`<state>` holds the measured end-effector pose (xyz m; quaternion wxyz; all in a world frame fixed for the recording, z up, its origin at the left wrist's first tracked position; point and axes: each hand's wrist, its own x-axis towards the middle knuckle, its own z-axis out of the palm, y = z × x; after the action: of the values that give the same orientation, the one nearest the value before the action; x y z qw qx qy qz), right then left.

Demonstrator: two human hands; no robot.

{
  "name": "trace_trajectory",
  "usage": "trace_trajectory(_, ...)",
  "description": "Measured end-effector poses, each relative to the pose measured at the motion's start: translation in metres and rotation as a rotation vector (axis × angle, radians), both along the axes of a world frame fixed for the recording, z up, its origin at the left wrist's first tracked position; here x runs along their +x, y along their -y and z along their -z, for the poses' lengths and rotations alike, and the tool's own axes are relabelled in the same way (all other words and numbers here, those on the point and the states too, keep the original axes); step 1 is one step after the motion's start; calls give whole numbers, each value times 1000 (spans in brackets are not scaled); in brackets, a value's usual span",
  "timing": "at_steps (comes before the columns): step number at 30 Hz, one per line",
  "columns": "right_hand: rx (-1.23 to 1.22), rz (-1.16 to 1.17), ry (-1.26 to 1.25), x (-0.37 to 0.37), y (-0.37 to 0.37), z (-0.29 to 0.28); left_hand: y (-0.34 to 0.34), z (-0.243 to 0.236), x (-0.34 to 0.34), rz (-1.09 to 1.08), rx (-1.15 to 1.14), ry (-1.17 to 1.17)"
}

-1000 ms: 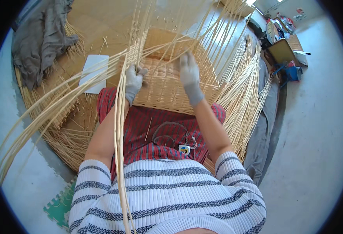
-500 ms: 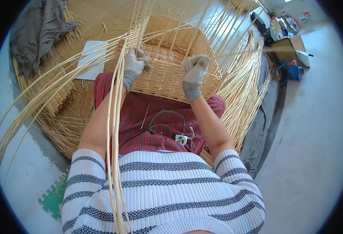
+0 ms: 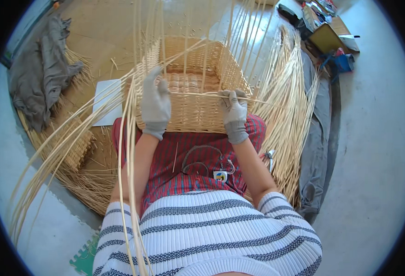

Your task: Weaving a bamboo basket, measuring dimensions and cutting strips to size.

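"Head view, from where we stood: where was the basket (image 3: 188, 115)?"

"On the person's knees, over red striped cloth (image 3: 165, 152), open side up, with tall stakes (image 3: 205, 69) rising from its walls."

"And the hands?"

"Both gloved. The right hand (image 3: 234, 108) was closed, thumb and fingers pinching a pale strand (image 3: 193, 94) that ran nearly level across the basket's near side. The left hand (image 3: 156, 106) was open by the near left corner, fingers raised, thumb apart from them. I couldn't tell whether it touched the strand."

"What about the loose canes (image 3: 87, 112) on that side?"

"They fanned out left from the basket, and a few hung down across the left forearm and the striped sweater (image 3: 202, 218)."

"Anything around?"

"A big cane bundle (image 3: 285, 101) lay to the right. To the left I saw a white sheet (image 3: 110, 118) near the basket and, beyond it, a grey cloth (image 3: 43, 69)."
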<state>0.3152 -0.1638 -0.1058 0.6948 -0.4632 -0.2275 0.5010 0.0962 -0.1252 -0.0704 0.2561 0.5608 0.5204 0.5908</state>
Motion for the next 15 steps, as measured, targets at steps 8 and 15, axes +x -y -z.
trace_trajectory(8, 302, -80, 1275, -22, -90, -83, -28, 33, 23, 580, -850, -101)
trace_trajectory(15, 634, -115, 494, 34, -32, -10, -28, 16, 24, 491, -938, -124)
